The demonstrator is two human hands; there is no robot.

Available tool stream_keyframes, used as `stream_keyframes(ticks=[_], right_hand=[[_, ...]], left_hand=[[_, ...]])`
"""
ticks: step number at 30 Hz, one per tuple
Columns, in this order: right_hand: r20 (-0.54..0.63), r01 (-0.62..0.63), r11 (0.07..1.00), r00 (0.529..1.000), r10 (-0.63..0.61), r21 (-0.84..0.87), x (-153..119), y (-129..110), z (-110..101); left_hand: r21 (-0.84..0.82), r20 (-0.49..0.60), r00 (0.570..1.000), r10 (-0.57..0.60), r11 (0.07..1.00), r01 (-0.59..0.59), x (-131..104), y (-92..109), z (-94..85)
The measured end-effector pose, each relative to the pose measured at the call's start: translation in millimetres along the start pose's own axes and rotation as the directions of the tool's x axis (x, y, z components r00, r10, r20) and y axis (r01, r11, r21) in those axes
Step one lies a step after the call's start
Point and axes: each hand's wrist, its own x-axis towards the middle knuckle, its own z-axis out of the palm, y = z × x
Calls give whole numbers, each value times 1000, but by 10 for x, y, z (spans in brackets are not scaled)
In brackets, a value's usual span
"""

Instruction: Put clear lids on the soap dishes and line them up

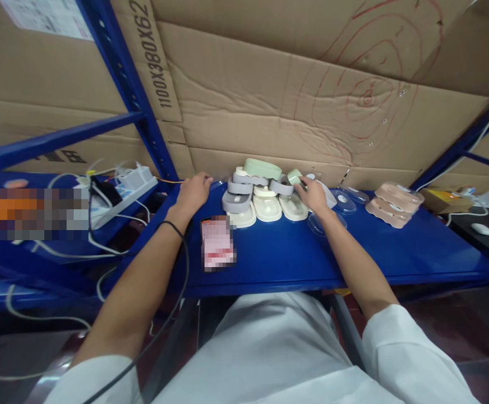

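Note:
My left hand (194,191) rests on the blue shelf (278,252), fingers curled at the far edge, just left of a cluster of small oval cases (261,193) in grey, cream and pale green. My right hand (314,193) reaches into the right side of that cluster and pinches a small pale green piece (295,176) between fingertips. A clear plastic lid (326,221) lies under my right wrist. A phone (217,242) lies flat on the shelf near my left forearm.
A stack of pink oval cases (391,203) sits at the right. Clear lids (349,196) lie beside them. A white power strip (122,188) with cables occupies the left shelf. Cardboard (290,95) backs the shelf. Blue rack posts (130,84) flank it.

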Motion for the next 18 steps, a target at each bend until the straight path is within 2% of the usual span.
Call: stream_keyframes(ticks=[4, 9, 15, 18], right_hand=[[-64, 45, 999, 997, -43, 28, -3, -50, -47], [-150, 242, 970, 960, -236, 27, 51, -221, -86], [-10, 310, 951, 951, -310, 6, 406, -515, -22], [42, 332, 943, 942, -333, 22, 490, -499, -17]], left_hand=[[-60, -79, 997, -8, 998, 3, -43, 61, -82], [-137, -177, 984, -17, 991, -8, -109, 123, -168], [-231, -256, 967, -1, 971, -60, -115, 153, -162], [-281, -289, 957, -12, 957, -73, -99, 152, -147]])
